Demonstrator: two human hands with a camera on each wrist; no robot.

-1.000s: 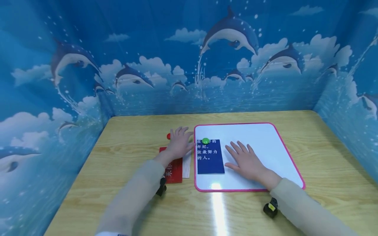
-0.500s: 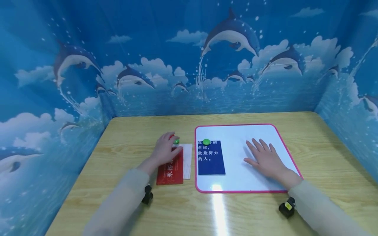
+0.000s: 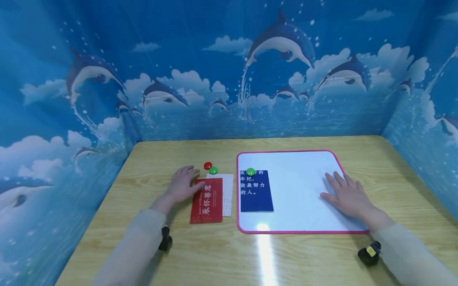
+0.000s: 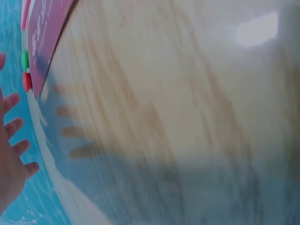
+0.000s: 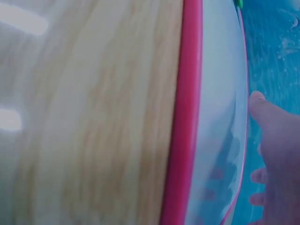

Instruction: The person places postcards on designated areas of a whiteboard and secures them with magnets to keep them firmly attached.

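My left hand (image 3: 180, 184) is held over the left side of a red card (image 3: 207, 202), fingers spread and nothing gripped. Under that card a white sheet (image 3: 227, 194) sticks out to the right. Just beyond them lie a red magnet (image 3: 208, 165) and a green magnet (image 3: 213, 170), side by side. A whiteboard (image 3: 297, 171) with a pink rim lies flat to the right. On its left part is a dark blue card (image 3: 255, 202) with white writing, a green magnet (image 3: 250, 172) on its top edge. Over the board's right edge, my right hand (image 3: 347, 196) has its fingers spread and holds nothing.
Everything lies on a wood-grain table (image 3: 161, 254). A blue curtain (image 3: 214, 59) printed with dolphins closes off the back and both sides. Each wrist carries a small black camera, such as the right one (image 3: 369, 254).
My left hand has drawn back from the whiteboard's edge to the left, uncovering the red card and two loose magnets. My right hand has slid rightward over the board. The cards have stayed put.
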